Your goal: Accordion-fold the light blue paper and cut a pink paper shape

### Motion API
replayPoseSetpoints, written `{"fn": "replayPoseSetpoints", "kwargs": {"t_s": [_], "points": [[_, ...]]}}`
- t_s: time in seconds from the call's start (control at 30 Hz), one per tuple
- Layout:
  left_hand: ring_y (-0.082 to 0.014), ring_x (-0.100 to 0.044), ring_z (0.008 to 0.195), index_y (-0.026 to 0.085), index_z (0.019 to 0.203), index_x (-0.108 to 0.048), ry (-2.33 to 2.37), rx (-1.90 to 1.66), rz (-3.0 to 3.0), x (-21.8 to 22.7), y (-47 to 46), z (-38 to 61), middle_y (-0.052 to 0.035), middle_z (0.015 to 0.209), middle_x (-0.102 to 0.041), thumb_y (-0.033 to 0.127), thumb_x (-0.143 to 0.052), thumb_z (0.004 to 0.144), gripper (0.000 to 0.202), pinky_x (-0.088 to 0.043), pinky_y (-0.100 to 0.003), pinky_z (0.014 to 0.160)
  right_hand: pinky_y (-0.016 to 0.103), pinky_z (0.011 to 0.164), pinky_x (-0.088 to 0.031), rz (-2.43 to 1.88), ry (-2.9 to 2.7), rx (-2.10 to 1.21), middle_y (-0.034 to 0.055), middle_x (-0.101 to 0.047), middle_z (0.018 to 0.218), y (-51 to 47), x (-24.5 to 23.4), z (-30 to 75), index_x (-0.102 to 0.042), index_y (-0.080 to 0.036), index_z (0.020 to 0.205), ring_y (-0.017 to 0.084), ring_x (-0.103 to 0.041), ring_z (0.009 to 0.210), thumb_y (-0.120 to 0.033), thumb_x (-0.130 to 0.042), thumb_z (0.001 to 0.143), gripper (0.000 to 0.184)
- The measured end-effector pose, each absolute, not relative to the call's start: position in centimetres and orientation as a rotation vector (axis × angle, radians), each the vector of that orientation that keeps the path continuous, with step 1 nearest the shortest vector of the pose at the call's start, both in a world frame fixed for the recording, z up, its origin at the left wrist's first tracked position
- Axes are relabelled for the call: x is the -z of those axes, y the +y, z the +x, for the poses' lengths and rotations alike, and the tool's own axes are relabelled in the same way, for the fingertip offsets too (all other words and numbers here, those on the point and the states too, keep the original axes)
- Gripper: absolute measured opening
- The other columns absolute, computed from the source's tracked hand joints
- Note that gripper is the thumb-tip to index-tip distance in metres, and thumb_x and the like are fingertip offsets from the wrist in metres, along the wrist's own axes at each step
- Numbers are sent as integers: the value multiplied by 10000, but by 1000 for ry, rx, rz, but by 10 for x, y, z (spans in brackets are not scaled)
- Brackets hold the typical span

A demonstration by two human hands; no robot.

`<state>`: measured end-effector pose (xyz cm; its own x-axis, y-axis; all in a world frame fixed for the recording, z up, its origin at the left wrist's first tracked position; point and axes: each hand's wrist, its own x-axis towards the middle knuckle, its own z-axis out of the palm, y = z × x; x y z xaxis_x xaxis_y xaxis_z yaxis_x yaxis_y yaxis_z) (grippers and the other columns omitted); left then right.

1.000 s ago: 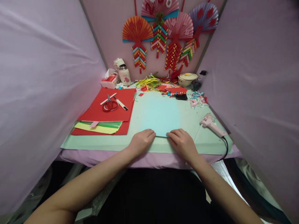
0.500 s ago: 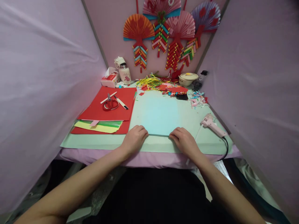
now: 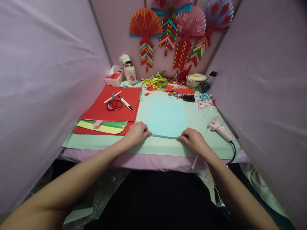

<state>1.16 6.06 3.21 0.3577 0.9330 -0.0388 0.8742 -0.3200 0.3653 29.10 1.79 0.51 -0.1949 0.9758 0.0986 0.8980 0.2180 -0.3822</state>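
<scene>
A light blue paper sheet (image 3: 164, 115) lies on the pale green mat (image 3: 105, 142) in front of me. My left hand (image 3: 136, 134) rests curled on the sheet's near left corner, fingers pressed on its edge. My right hand (image 3: 195, 142) sits curled at the near right corner, fingertips pinching the edge. Both hands press the sheet's near edge, which looks like a fold.
Red, yellow and green paper sheets (image 3: 105, 119) lie stacked at left, with red scissors (image 3: 114, 103) and a craft knife (image 3: 125, 103) on top. A pink glue gun (image 3: 219, 126) lies at right. Paper scraps (image 3: 203, 102), a bowl (image 3: 196, 80) and a bottle (image 3: 129, 72) stand at the back. Paper fans (image 3: 146, 30) hang on the wall.
Both hands have slid apart along the blue sheet's near edge, from near its middle out to the two corners. The view has tilted slightly.
</scene>
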Motion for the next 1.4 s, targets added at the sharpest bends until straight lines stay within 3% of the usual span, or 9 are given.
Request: {"fn": "replayPoseSetpoints", "kwargs": {"t_s": [0.47,0.8,1.03,1.27,1.4], "points": [[-353,-507,1045,168,812,-716,1731,77,2394,-42,68,24,-155,1038,-617,379,-562,870,268,-397,-449,839,346,710,-335,-1969,-2221,-385,83,-638,905,34,-11,299,-717,-222,726,257,-557,905,-414,-573,869,280],[-275,-560,944,183,791,-674,1665,-41,2371,-38,67,17,-112,979,-630,369,-545,862,237,-406,-359,781,361,795,-300,-1672,-2268,-85,41,-653,899,13,-13,265,-658,-242,885,232,-550,920,-368,-625,872,130],[-248,-572,932,196,808,-667,1572,-182,2305,-34,68,10,-76,944,-646,367,-561,846,205,-397,-331,779,309,723,-286,-1720,-2243,-352,26,-675,826,27,-14,242,-655,-205,769,177,-584,801,-248,-532,921,200],[-222,-594,849,201,761,-678,1494,-194,2227,-30,73,14,-59,866,-681,358,-586,816,190,-392,-294,704,303,699,-325,-1855,-2254,-499,53,-692,888,37,-24,245,-674,-205,772,197,-601,833,-317,-538,911,224],[-283,-588,948,200,771,-707,1657,17,2279,-40,75,20,-98,935,-680,422,-576,832,265,-407,-330,731,300,707,-320,-1906,-2274,-526,56,-692,931,45,-25,250,-685,-213,744,205,-597,882,-406,-568,889,268]]}}
